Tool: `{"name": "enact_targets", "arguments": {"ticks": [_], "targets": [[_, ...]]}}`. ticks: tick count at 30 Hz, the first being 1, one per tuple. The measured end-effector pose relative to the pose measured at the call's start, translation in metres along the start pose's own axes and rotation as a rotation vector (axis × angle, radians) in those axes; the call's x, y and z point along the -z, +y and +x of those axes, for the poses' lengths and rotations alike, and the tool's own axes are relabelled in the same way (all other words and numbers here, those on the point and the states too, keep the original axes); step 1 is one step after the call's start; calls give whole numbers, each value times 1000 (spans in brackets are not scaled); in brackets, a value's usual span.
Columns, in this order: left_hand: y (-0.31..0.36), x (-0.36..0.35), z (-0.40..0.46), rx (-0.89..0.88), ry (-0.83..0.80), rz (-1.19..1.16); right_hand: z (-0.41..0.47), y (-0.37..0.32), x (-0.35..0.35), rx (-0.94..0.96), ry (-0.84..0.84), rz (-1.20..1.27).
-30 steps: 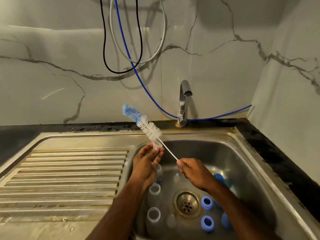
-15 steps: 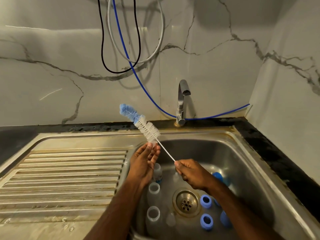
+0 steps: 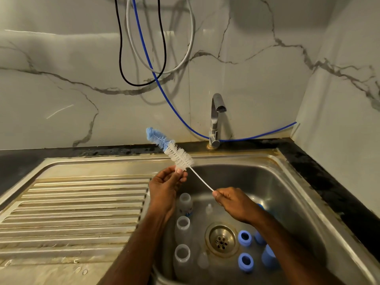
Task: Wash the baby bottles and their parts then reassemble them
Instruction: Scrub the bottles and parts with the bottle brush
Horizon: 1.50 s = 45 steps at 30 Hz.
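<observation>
A bottle brush with white bristles and a blue tip slants up to the left above the sink. My right hand pinches the end of its thin wire handle. My left hand pinches a small clear part at the lower end of the bristles; what the part is I cannot tell. Three clear open bottles lie in a row along the basin's left side. Blue screw rings and blue caps lie right of the drain. A clear nipple rests behind the drain.
The steel sink has a round drain and a ribbed draining board on its left. A chrome tap stands behind the basin, with no water running. Black, grey and blue cables hang on the marble wall.
My left fingertips have drawn in slightly over the clear part at the bristle base. The brush and my right hand stay nearly where they were.
</observation>
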<state>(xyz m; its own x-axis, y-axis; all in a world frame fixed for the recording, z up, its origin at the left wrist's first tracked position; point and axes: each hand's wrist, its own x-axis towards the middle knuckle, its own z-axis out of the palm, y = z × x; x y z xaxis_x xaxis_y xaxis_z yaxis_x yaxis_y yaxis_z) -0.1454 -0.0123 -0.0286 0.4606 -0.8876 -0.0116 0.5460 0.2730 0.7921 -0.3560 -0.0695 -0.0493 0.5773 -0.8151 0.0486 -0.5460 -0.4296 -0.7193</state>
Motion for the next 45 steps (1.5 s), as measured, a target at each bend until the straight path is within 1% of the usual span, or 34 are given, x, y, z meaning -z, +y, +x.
{"name": "enact_targets", "arguments": {"ticks": [3, 4, 5, 6, 8, 9, 11, 13, 14, 15, 16, 18, 20, 21, 22, 24, 25, 26, 27, 30, 31, 32, 33, 34, 35, 36, 37, 39, 40, 41, 42, 43, 44, 45], "targets": [[1, 3, -1, -51, 3, 54, 0, 3, 0, 27, -8, -49], [1, 4, -2, -105, -3, 128, 0, 2, -1, 37, -15, -52], [0, 5, -1, -190, -8, 260, 0, 1, -3, 44, -25, -45], [0, 6, 0, -303, -4, 445, 0, -1, -5, 44, -43, -23], [-1, 10, 1, -545, 61, 842, -1, -6, -10, 26, -104, 66], [0, 12, 3, -630, 107, 968, -1, -8, -13, 8, -144, 127], [1, 16, 7, -715, 141, 1083, -2, -13, -18, -45, -216, 262], [0, 20, 12, -732, 154, 1111, -1, -15, -20, -77, -253, 318], [0, 22, 13, -691, 142, 1078, -1, -15, -20, -73, -248, 275], [0, 23, 13, -598, 105, 992, -1, -15, -20, -60, -229, 195], [0, 23, 14, -452, 41, 850, -1, -13, -19, -46, -203, 111], [4, 23, 12, -67, -73, 457, -3, -9, -15, -38, -159, 10], [11, 22, 11, 292, -110, 69, -4, -6, -10, -28, -146, -31], [16, 23, 11, 401, -117, -43, -5, -5, -8, -23, -145, -50], [20, 23, 11, 463, -131, -104, -6, -6, -6, -18, -144, -62], [22, 22, 12, 469, -162, -131, -7, -8, -5, -6, -143, -61], [21, 20, 12, 411, -159, -101, -7, -11, -4, -6, -144, -54], [17, 19, 10, 293, -145, -12, -8, -13, -4, -14, -154, -19], [13, 18, 7, 123, -119, 149, -9, -15, -5, -38, -184, 60], [1, 19, 4, -476, 17, 847, -11, -20, -7, -220, -410, 469], [-1, 18, 4, -629, 60, 999, -11, -20, -7, -263, -480, 562], [-2, 17, 6, -730, 76, 1073, -11, -20, -8, -280, -519, 602], [-3, 16, 8, -789, 67, 1112, -10, -21, -8, -289, -523, 599], [-2, 16, 10, -806, 48, 1128, -9, -20, -10, -278, -483, 536], [-1, 16, 10, -764, 37, 1109, -8, -20, -11, -247, -400, 417], [-1, 16, 9, -638, 26, 1025, -7, -17, -11, -188, -294, 263], [0, 17, 10, -418, 5, 836, -6, -13, -11, -119, -198, 103], [8, 16, 11, 93, -9, 283, -3, -3, -10, -21, -99, -114], [12, 16, 12, 278, -2, 92, -3, -1, -10, 5, -80, -179], [14, 17, 14, 387, 5, -6, -2, -1, -11, 22, -69, -225], [15, 17, 15, 435, 6, -52, -2, -2, -12, 31, -62, -246], [14, 17, 16, 422, 2, -57, -1, -4, -13, 26, -61, -248], [11, 16, 16, 368, -7, -41, -1, -7, -14, 10, -71, -212], [8, 16, 14, 251, -18, 47, -2, -9, -15, -34, -112, -115]]}}
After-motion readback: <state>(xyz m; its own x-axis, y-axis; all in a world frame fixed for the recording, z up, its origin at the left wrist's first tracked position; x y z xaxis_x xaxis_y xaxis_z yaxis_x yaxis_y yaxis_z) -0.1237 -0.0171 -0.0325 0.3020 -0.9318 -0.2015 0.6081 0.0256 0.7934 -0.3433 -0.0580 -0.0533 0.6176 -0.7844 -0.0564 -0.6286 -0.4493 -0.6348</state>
